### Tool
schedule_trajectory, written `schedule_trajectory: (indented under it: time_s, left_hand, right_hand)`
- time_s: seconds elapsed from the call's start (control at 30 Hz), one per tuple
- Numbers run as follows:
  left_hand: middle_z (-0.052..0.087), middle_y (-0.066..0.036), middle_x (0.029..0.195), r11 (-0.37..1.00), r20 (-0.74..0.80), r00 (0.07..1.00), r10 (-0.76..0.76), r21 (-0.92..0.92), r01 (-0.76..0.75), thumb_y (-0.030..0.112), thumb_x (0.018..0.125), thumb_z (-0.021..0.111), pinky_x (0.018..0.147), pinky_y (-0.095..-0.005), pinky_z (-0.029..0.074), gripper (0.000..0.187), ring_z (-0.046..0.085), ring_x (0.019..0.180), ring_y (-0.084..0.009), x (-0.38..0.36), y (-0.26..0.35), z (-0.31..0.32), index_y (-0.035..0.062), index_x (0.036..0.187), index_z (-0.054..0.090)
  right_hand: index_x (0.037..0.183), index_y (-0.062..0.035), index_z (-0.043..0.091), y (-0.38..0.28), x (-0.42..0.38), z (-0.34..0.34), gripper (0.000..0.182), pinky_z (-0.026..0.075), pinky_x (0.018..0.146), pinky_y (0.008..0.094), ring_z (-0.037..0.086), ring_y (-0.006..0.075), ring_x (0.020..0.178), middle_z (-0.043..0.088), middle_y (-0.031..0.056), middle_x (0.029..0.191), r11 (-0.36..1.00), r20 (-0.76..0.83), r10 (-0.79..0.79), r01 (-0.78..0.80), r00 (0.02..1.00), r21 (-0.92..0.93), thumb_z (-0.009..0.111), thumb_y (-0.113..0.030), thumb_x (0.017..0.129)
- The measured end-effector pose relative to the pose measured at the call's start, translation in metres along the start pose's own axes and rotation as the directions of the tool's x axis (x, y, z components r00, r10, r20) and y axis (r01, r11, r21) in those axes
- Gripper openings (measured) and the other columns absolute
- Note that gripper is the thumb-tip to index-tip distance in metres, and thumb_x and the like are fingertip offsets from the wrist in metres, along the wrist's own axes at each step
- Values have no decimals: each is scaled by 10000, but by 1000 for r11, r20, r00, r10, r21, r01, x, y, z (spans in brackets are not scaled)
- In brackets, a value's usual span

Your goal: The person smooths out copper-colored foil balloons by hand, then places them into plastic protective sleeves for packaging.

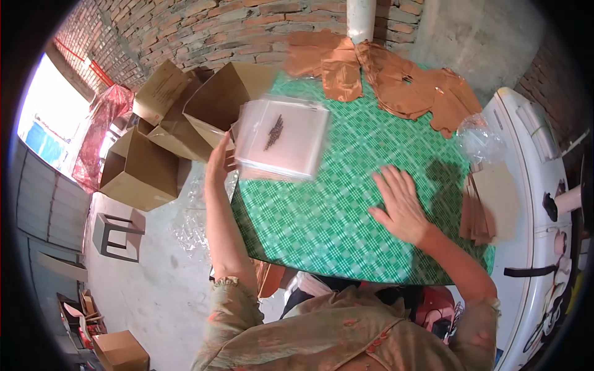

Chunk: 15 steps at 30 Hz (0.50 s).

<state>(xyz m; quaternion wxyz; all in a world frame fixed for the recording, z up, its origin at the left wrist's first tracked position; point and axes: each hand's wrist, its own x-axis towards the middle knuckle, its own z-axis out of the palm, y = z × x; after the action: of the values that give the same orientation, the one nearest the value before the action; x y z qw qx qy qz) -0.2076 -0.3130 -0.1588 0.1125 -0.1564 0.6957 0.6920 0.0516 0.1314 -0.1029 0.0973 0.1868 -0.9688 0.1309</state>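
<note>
My left hand (221, 162) is at the left edge of a stack of clear plastic packets (297, 139), its fingers partly hidden by the stack's edge and blurred. The stack lies at the table's back left, with a dark printed mark on its top packet. On the green checked tablecloth (328, 229), to the right of the middle, my right hand (399, 207) rests palm down with the fingers spread and nothing in it.
Open cardboard boxes (148, 167) stand left of the table. Orange-brown sheets (396, 86) lie along its back edge. Crumpled clear plastic (481, 137) and brown card pieces (479, 210) are at the right, beside a white appliance (526, 154). A small stool (117, 238) stands on the floor.
</note>
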Motion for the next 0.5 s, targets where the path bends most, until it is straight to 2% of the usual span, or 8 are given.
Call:
schedule_trajectory:
  time_s: [0.03,0.13,0.17,0.27,0.37,0.47,0.5]
  left_hand:
    - [661,-137,1239,995,80,997,-23,-97,31,699,913,592,943,-439,487,858,632,1095,-285,11,-8,-3,67,1480,466]
    - [660,-121,1258,960,213,968,134,-272,-73,641,963,566,961,-394,498,757,637,1113,-246,28,-13,9,48,1431,521]
    - [657,-116,1280,941,291,936,198,-324,-98,582,1001,550,980,-354,501,659,631,1139,-204,41,-14,10,46,1382,569]
    - [599,-139,1392,978,280,943,182,-152,-143,531,1010,562,1048,-353,460,648,582,1246,-227,51,0,16,25,1416,549]
    - [523,-159,1485,948,87,960,265,159,-276,470,1003,596,1110,-354,403,677,523,1329,-252,21,31,41,-4,1473,487]
    - [448,-166,1553,947,61,970,237,208,-245,430,984,632,1138,-363,366,718,469,1385,-271,4,37,54,-21,1508,435]
    - [527,-163,1487,958,55,968,245,142,-251,366,944,718,1135,-349,363,772,498,1361,-236,14,29,51,-25,1529,401]
  right_hand:
    - [1516,50,328,1,24,11,756,161,1208,575,264,436,1480,351,281,1551,1000,21,-9,9,1000,10,580,-413,974]
    - [1552,48,244,5,96,51,814,122,1230,547,219,427,1506,289,285,1592,999,104,3,-7,995,40,492,-502,1005]
    - [1561,49,222,4,116,63,833,106,1238,537,194,424,1518,260,288,1607,998,143,31,-38,989,50,460,-531,1012]
    - [1574,47,187,-6,162,86,845,90,1250,517,157,410,1535,233,290,1618,996,115,53,-60,992,60,440,-535,1016]
    - [1578,50,174,-8,187,96,846,74,1262,497,140,406,1542,207,284,1630,985,131,54,-74,990,153,435,-530,1020]
    - [1575,55,175,-8,187,102,850,68,1270,482,133,394,1546,195,273,1637,997,138,17,-26,990,67,436,-532,1018]
    - [1572,59,181,-7,187,100,849,76,1273,477,129,384,1550,191,270,1639,997,143,15,-26,990,76,440,-530,1016]
